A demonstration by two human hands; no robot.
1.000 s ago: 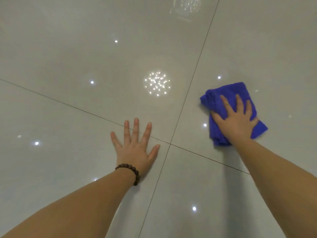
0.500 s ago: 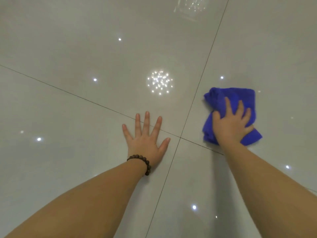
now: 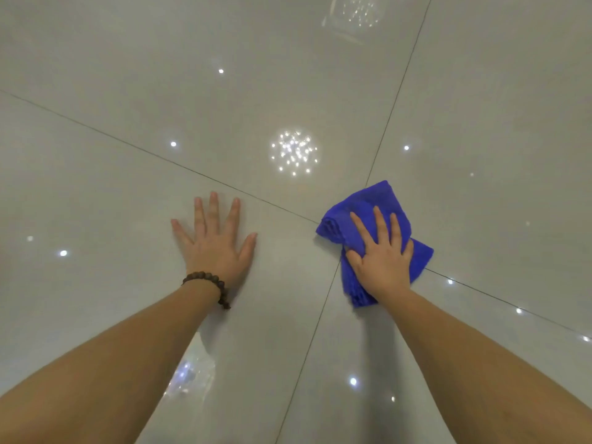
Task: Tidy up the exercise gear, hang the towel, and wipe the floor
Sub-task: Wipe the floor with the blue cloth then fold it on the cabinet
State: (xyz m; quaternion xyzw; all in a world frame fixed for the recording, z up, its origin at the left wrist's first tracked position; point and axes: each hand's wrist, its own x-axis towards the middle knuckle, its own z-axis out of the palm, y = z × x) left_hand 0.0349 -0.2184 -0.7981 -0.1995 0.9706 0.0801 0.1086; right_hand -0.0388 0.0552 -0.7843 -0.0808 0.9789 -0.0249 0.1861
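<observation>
Nearest the camera, two bare forearms reached out over the glossy pale tiled floor (image 3: pixel 128 100), whose grout lines (image 3: pixel 323 310) crossed just left of the right hand. No brand, label or writing could be read anywhere.

The left hand (image 3: pixel 217 248) lay flat on the floor, palm down, fingers spread, holding nothing. A dark beaded bracelet (image 3: pixel 208 285) circled its wrist.

To the right, well apart from it, the right hand (image 3: pixel 381 257) pressed palm down on a crumpled blue cloth (image 3: pixel 365 203), fingers spread flat on top rather than curled round it. The cloth lay under the palm and fingers and stuck out past the fingertips on the far side, to the left beyond the thumb, and to the right. It rested on the floor over the crossing of the grout lines.

Farther off, a round cluster of light reflections (image 3: pixel 294 152) shone on the tile, with single bright dots scattered around.

Compared with half a second earlier, the cloth and right hand had come left and nearer, from the far right tile onto the grout crossing, and the cloth's far corner now pointed away.
</observation>
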